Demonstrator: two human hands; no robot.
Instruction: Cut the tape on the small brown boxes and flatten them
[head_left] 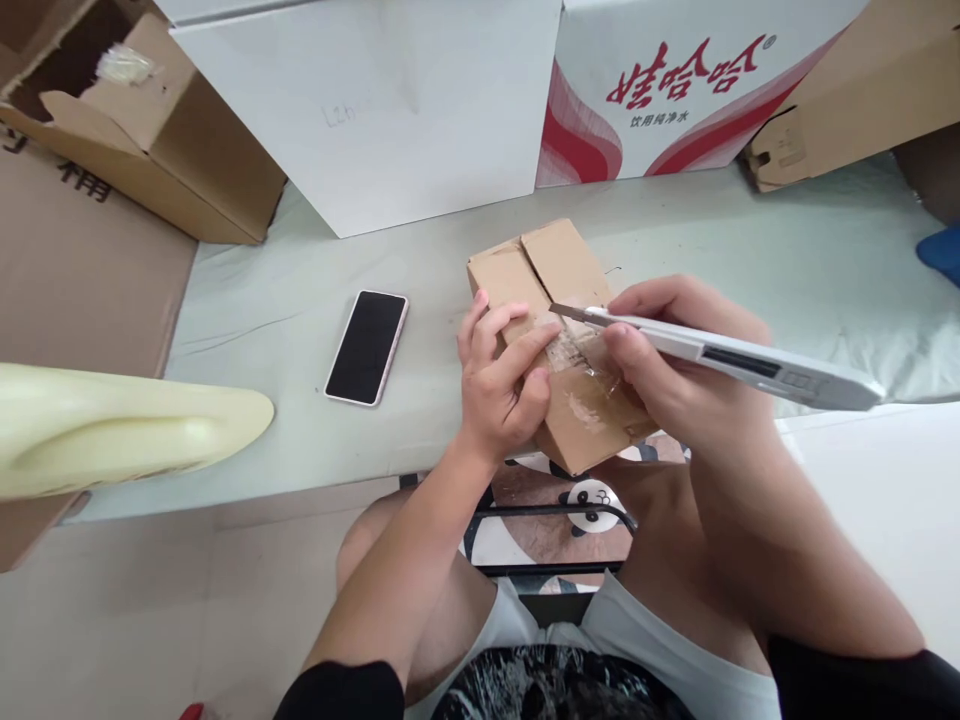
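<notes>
A small brown cardboard box (559,265) with clear tape on its top sits at the near edge of a pale table (300,330). My left hand (499,385) grips the box's left near side, fingers curled over its top. My right hand (667,355) is closed around a white utility knife (750,358). The knife's blade tip rests on the taped seam at the middle of the box top, close to my left fingertips.
A phone (367,347) lies face up left of the box. Behind stand a white carton (375,110), a red-and-white printed carton (675,90) and open brown boxes (150,110). A cream plastic object (112,425) juts in from the left.
</notes>
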